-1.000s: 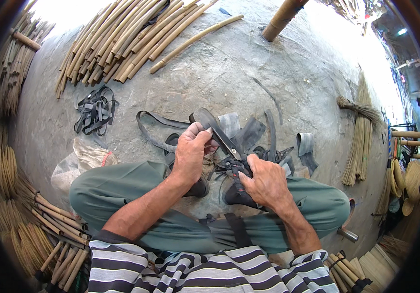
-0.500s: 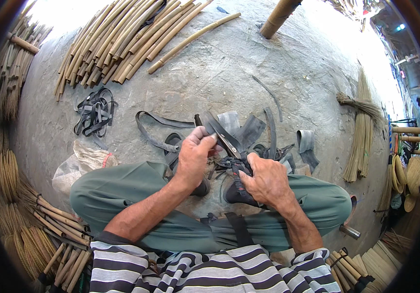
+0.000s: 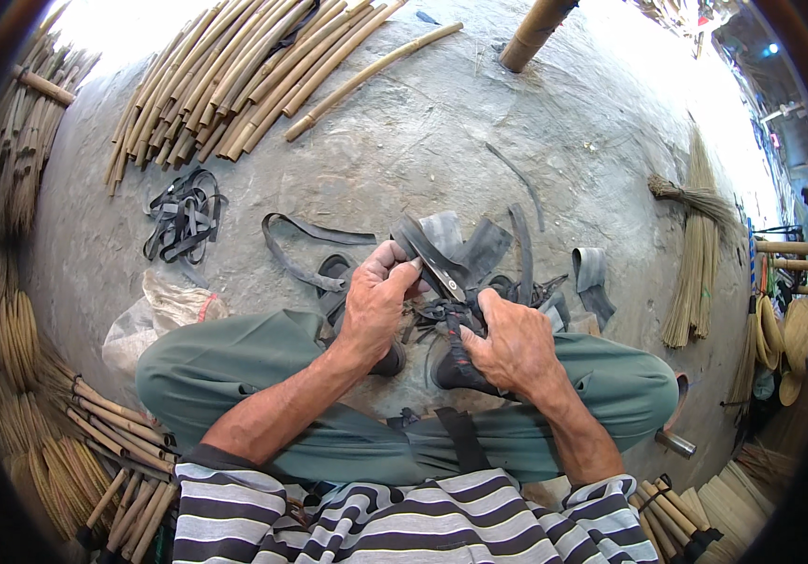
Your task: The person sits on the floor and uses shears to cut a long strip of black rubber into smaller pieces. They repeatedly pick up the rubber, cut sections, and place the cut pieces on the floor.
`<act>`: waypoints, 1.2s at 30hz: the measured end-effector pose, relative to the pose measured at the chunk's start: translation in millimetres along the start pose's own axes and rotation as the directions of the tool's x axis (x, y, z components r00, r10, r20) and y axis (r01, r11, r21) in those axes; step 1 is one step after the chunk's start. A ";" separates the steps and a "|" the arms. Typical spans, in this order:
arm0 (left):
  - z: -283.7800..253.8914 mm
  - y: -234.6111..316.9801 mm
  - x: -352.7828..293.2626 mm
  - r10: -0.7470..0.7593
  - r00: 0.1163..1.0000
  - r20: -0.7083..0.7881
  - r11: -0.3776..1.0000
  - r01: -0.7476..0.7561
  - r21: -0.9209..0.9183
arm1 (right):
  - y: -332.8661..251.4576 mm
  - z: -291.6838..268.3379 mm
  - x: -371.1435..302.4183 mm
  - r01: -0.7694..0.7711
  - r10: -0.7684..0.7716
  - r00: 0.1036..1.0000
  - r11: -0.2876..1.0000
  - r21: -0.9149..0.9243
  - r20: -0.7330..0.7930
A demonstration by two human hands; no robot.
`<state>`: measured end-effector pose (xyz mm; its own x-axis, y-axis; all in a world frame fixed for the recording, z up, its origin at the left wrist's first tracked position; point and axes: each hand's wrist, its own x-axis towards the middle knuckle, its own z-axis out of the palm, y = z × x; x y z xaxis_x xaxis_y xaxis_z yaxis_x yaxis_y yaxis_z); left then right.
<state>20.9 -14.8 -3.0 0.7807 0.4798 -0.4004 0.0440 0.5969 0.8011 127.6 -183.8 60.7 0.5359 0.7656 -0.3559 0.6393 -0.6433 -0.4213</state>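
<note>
A: While the person is sitting cross-legged on the concrete floor (image 3: 441, 141), what is the left hand (image 3: 377, 299) doing?

B: Its grip is closing narrowly, thumb and fingertips pinching the near end of a black rubber strip (image 3: 434, 258), which is lying just above the knees and slanting away toward the right.

A: And the right hand (image 3: 513, 340)?

B: Its grip is curling shut around a dark tool (image 3: 457, 350), whose handle is showing below the fist. The tool's upper end is meeting the strip between the two hands.

A: What is lying around them?

B: More cut rubber pieces (image 3: 502, 244) are spreading just beyond the hands; a bundle of black strips (image 3: 183, 214) is resting well to the left. Bamboo poles (image 3: 235, 75) are lying at the top, and a broom (image 3: 695, 254) is lying to the right.
</note>
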 end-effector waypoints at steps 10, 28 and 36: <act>-5.0 -0.7 3.5 0.009 1.000 -0.018 1.000 -0.009 -0.006 | 4.8 8.4 3.8 0.177 -0.194 0.958 0.979 -0.097 -0.210; -1.6 4.7 2.5 0.007 1.000 -0.013 1.000 -0.007 -0.012 | 6.6 9.8 3.3 0.207 -0.225 0.948 0.973 -0.102 -0.223; -2.1 3.0 -0.7 -0.009 1.000 0.025 1.000 0.009 0.006 | 2.2 2.9 -1.4 0.028 -0.028 0.999 1.000 0.012 -0.033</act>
<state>19.1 -11.9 -1.3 0.7955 0.4585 -0.3963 0.0545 0.5971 0.8003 126.7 -186.3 57.9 0.5357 0.7829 -0.3164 0.6475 -0.6214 -0.4412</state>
